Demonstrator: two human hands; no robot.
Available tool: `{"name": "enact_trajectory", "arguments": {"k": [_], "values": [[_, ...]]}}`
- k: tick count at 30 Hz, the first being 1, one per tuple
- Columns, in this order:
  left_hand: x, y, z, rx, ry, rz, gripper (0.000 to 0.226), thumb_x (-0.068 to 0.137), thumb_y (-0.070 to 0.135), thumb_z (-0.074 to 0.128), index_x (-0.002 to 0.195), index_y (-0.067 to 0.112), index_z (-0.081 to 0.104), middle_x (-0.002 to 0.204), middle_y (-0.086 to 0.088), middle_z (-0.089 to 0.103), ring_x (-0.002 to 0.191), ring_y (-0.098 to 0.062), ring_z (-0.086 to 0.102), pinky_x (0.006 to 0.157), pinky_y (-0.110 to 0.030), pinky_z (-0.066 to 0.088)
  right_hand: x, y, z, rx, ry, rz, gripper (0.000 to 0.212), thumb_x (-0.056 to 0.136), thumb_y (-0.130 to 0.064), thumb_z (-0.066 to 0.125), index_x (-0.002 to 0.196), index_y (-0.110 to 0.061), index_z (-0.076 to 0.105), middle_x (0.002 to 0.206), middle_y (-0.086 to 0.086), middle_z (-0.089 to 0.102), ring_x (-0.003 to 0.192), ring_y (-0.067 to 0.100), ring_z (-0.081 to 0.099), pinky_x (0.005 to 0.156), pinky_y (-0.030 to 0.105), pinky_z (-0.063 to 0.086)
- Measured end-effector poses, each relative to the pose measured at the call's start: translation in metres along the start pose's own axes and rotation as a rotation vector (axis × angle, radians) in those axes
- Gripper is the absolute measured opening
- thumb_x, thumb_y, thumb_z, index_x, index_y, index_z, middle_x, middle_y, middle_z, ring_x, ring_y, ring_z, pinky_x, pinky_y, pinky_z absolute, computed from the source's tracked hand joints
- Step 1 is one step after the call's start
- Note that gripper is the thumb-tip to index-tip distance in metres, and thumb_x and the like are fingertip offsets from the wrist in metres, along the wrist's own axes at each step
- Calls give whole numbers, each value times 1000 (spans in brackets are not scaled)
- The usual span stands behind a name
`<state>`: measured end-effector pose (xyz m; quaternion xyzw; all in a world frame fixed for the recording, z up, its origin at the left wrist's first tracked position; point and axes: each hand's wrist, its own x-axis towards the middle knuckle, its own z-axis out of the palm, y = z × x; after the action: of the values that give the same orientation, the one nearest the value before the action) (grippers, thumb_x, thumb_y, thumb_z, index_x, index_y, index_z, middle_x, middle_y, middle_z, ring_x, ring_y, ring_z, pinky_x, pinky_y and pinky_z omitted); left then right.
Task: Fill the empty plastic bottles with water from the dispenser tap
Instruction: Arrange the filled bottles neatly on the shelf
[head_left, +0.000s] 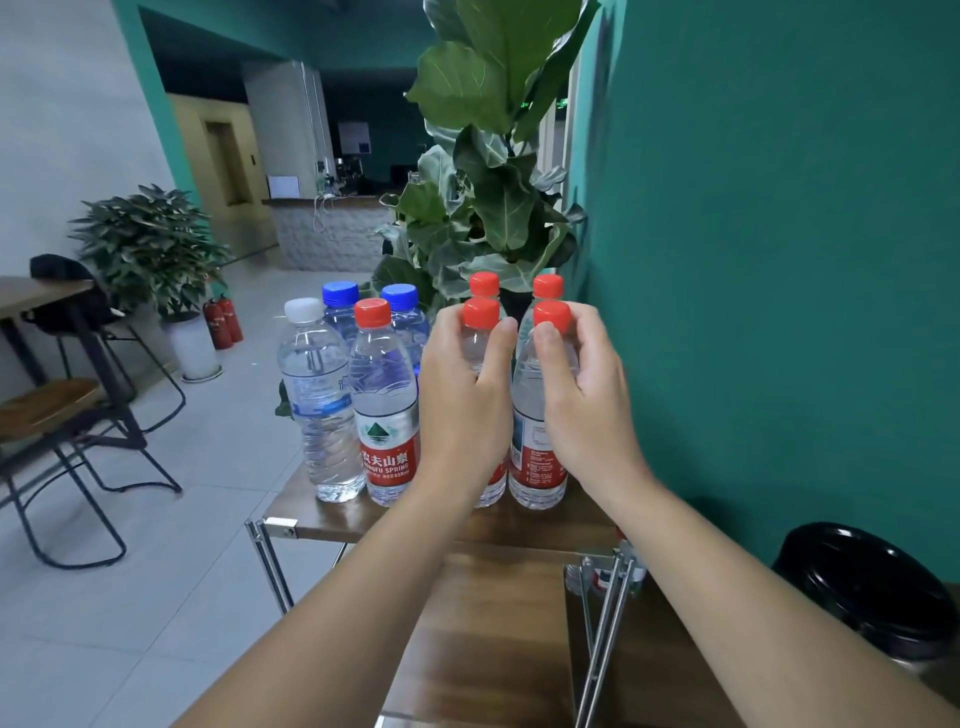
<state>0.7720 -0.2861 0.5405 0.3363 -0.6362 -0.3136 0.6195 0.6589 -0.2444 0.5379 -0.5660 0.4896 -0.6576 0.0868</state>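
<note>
Gripping the shoulders of two clear red-capped plastic bottles, the left hand (465, 400) is curling round the left front bottle (480, 332) while the right hand (584, 400) is clamping the right front bottle (540, 441), both standing on the small wooden shelf top (545, 519). Beside them a red-labelled clear bottle (384, 405) is showing "NONGFU SPRING" and standing touching a white-capped clear bottle (317, 389) holding clear water. Two blue-capped bottles (340, 306) are standing behind these.
</note>
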Motion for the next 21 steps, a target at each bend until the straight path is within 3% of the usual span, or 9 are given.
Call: {"name": "enact_trajectory", "arguments": {"k": [4,7,9,12,14,16,21], "values": [[-6,7,-1,77,17,126,35,113,24,65,145,34,52,135,13,63,130,-11,60,111,-30,48,-1,2,-7,-19,5,19,23,115,-39,59,133,-25,63,126,-10,70,123,14,66,106,37,53],[-5,21,1,190,48,256,46,112,13,62,156,20,51,152,4,54,146,-16,50,124,-41,42,-2,4,-16,-50,49,-9,23,114,-39,61,134,-27,62,130,-7,68,125,17,64,107,42,52],[-5,32,4,232,64,354,45,109,8,63,153,14,55,154,1,54,149,-18,47,124,-43,41,-4,4,-23,-48,67,-23,22,114,-37,61,132,-25,63,131,-6,66,124,16,64,106,41,53],[-15,52,24,195,-14,426,30,108,7,65,137,15,67,137,4,65,137,-17,57,115,-38,46,-9,9,-40,-78,73,-38,17,113,-31,64,129,-24,64,127,-7,64,121,18,65,103,44,53],[-31,62,48,123,-126,386,23,108,7,66,129,16,70,129,8,69,131,-12,60,111,-31,47,-15,18,-59,-95,91,-80,20,109,-14,66,128,-21,65,124,-2,63,116,22,66,100,50,54],[-47,62,77,68,-202,319,23,108,8,66,128,19,70,128,12,69,130,-10,60,109,-26,46,-22,29,-83,-66,104,-86,25,103,-14,64,128,-16,65,122,3,62,114,28,66,98,54,54],[-83,38,167,-176,-193,-38,11,108,22,72,118,26,72,113,13,74,115,-9,69,99,-29,53,-41,75,-153,-199,133,76,26,104,-7,70,119,-28,69,119,-10,66,113,16,70,96,44,58]]}}
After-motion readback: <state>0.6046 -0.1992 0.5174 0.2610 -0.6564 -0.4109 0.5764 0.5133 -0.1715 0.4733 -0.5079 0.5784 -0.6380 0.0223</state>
